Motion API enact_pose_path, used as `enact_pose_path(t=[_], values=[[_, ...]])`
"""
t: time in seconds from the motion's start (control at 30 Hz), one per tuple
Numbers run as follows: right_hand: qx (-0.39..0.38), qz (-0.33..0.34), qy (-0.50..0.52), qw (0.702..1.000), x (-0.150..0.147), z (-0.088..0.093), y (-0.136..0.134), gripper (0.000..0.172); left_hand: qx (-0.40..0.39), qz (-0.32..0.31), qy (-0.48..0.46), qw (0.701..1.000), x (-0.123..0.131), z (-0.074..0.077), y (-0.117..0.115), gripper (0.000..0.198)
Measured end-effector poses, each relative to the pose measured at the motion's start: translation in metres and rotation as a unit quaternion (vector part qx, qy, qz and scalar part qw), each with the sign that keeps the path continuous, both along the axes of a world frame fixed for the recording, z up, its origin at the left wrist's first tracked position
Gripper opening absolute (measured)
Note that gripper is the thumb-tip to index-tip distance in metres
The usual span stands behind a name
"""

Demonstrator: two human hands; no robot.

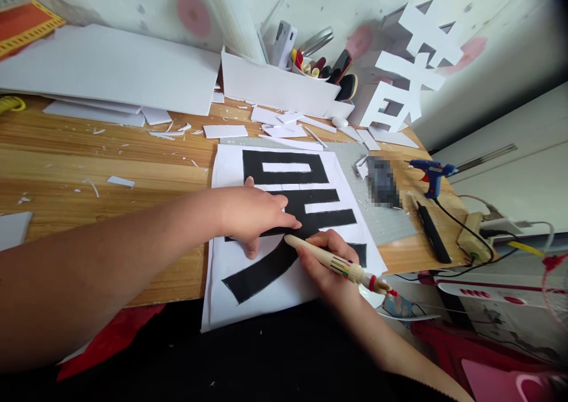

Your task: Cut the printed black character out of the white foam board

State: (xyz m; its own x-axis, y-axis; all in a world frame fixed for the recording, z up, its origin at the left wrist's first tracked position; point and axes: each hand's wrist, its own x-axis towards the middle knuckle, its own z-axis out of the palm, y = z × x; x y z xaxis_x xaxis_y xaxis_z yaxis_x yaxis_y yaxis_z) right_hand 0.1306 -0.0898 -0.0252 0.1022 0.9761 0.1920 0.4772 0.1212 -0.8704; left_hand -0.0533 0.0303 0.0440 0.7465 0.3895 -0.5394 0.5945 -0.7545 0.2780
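Note:
A white sheet (231, 171) printed with a large black character lies on the wooden table (89, 159) and overhangs its front edge. My left hand (252, 213) rests on the sheet, fingers together and pressing it flat beside a black stroke. My right hand (326, 266) is closed round a cream-coloured pen (337, 264) with coloured buttons. The pen's tip touches the sheet just under my left fingertips, at the edge of a black stroke.
White foam boards (110, 65) and offcuts lie at the back left. A white box (275, 86) with tools stands behind the sheet, next to a white cut-out character (412, 65). A grey cutting mat (390, 219), blue glue gun (430, 174), black knife (432, 233) and power strip (473, 236) are on the right.

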Motion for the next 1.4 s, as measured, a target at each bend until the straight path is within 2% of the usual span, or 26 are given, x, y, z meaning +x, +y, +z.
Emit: enact_pose_path(t=[0.2, 0.5, 0.67, 0.77, 0.87, 1.03, 1.17, 1.3, 1.4], values=[[-0.032, 0.002, 0.027, 0.999, 0.0, 0.001, 0.001, 0.021, 0.007, -0.003, -0.004, 1.0, 0.0, 0.001, 0.0, 0.096], [-0.033, 0.002, 0.02, 0.999, 0.0, 0.004, 0.002, 0.024, 0.016, -0.007, -0.01, 1.0, -0.002, 0.002, 0.0, 0.094], [-0.041, 0.012, 0.023, 0.999, -0.001, 0.006, 0.004, 0.027, 0.021, 0.027, -0.026, 0.999, -0.02, 0.004, 0.017, 0.079], [-0.037, 0.001, 0.029, 0.999, -0.002, 0.005, 0.006, 0.028, 0.043, 0.052, -0.008, 0.998, -0.036, 0.003, 0.026, 0.081], [-0.04, -0.006, 0.036, 0.999, 0.001, 0.003, 0.01, 0.028, 0.053, 0.047, -0.008, 0.997, -0.048, -0.001, 0.03, 0.083], [-0.068, 0.007, 0.11, 0.992, 0.007, 0.0, 0.013, 0.029, 0.042, 0.05, -0.022, 0.998, -0.056, -0.007, 0.031, 0.085], [-0.067, 0.043, 0.151, 0.985, -0.014, 0.004, 0.01, 0.028, 0.04, 0.042, -0.029, 0.998, -0.055, -0.007, 0.031, 0.086], [-0.058, 0.108, 0.084, 0.989, -0.05, 0.011, 0.007, 0.024, 0.043, 0.042, -0.028, 0.998, -0.055, -0.006, 0.03, 0.084], [-0.047, 0.16, 0.038, 0.985, -0.062, 0.013, 0.008, 0.02, 0.044, 0.044, -0.034, 0.997, -0.055, -0.007, 0.029, 0.085]])
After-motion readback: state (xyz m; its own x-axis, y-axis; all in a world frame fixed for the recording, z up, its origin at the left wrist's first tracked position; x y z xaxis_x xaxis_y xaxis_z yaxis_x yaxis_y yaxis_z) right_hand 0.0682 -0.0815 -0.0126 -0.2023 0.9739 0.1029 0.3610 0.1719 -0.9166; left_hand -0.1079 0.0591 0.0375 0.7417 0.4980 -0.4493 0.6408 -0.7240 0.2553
